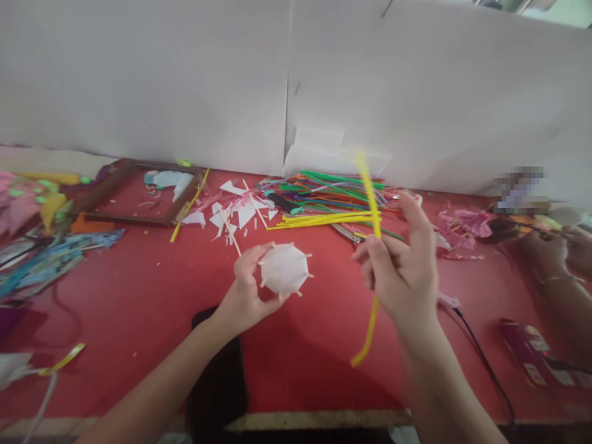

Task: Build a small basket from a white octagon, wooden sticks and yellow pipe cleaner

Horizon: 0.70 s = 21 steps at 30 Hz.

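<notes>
My left hand (pixel 247 288) grips the edge of a white eight-sided piece (pixel 283 269) with short pale wooden stick ends poking out around its rim. Thumb and fingers pinch it from the left side, above the red table. To the right, my right hand (pixel 398 262) is raised and closed on a yellow pipe cleaner (pixel 371 197). The strip stands nearly upright, blurred at its top, with its lower end bent to the left. The two things are apart. Behind the hands lie several yellow pipe cleaners (pixel 319 219) and a pile of coloured pipe cleaners (pixel 324 191).
White paper scraps (pixel 245 213) and thin sticks lie beside a brown frame (pixel 127 217). A black phone (pixel 222 376) rests under my left forearm. A power cord (pixel 483 351) runs down the right. A co-worker's hands (pixel 546 253) are at far right. White panels (pixel 148 80) stand behind.
</notes>
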Available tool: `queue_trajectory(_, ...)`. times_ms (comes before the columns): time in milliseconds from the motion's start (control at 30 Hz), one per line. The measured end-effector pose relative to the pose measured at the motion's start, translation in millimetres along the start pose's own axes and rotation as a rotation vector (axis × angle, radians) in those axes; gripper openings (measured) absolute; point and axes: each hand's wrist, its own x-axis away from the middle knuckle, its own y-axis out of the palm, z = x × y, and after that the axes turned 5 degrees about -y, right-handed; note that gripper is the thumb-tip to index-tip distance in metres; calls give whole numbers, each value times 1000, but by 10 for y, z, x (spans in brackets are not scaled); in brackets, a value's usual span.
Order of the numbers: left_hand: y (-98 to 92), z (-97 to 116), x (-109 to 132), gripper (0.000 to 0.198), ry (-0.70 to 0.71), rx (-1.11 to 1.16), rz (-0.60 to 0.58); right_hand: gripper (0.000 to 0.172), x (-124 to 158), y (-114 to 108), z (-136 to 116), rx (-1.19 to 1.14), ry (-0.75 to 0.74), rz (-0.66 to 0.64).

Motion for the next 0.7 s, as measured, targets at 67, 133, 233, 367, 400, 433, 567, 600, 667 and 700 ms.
queue_trajectory(67,55,66,-70,86,-39,160,100,52,-4,163,262,-128,149,-5)
queue_trajectory(133,153,141,-151,93,-111,362,166,33,7,366,580,-210,246,73)
queue_trajectory(233,328,214,-242,91,-142,445,185,23,66,568,943,-226,266,43)
queue_trajectory(367,518,167,-245,87,-98,432,80,22,130,460,1116,-210,242,-83)
queue_trajectory(400,552,138,-224,86,-80,432,53,21,138,387,1133,-205,232,-109)
queue_trajectory(433,579,108,-198,87,-62,430,27,20,147,310,1150,-199,224,-134)
queue_trajectory(567,627,30,-103,89,-36,420,-76,17,211,61,1240,-177,197,-224)
queue_trajectory(600,625,24,-93,89,-48,429,-94,17,232,26,1264,-174,189,-241)
queue_trajectory(667,613,22,-93,89,-45,430,-125,18,269,-9,1303,-165,169,-260)
queue_trajectory(700,607,21,-98,88,-31,421,-143,19,282,-11,1316,-162,159,-266)
